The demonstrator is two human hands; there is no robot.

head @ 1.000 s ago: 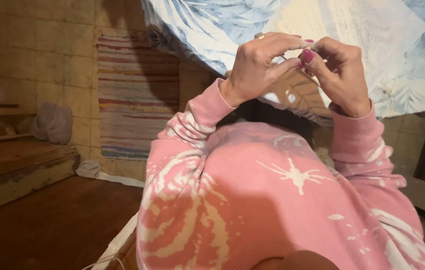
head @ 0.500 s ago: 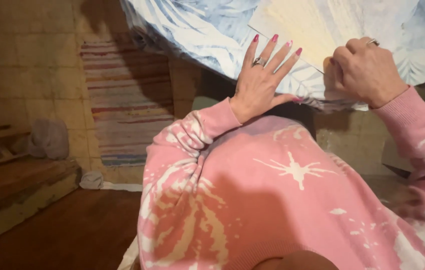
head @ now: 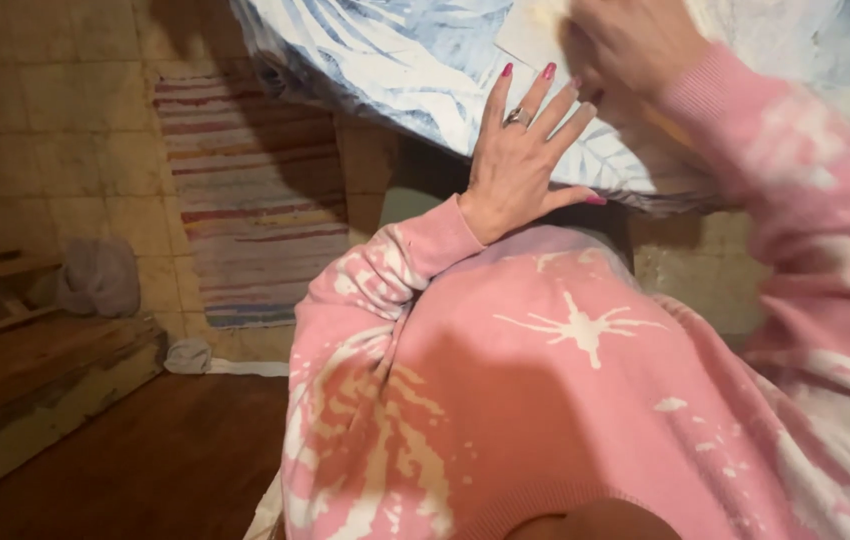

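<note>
**Fingers spread flat on the patterned cloth**

Fingers [head: 545, 95] of the left hand [head: 525, 165] are stretched out straight and fanned apart, pressed flat on the blue-and-white leaf-patterned cloth [head: 395, 60] that covers the worktop; they grip nothing. One finger wears a ring [head: 516, 117], and the nails are painted red. That hand lies at the near edge of the cloth, its thumb pointing right along the hanging hem.

The right hand [head: 635, 40] sits just beyond it, at the top of the view, blurred; it rests on a pale cream sheet [head: 535, 30] that lies on the cloth, but whether its fingers are curled on the sheet or only pressing it cannot be told.

Both pink-and-white sleeves [head: 395, 270] and the sweater front fill the lower half of the view and hide whatever is under the worktop. To the left, a striped rag rug [head: 245, 210] lies on the tiled floor, a grey bundle [head: 100, 278] sits beside weathered wooden planks [head: 35, 370], and a small pale rag [head: 188, 355] lies near the dark wooden floorboards [head: 145, 460].
</note>
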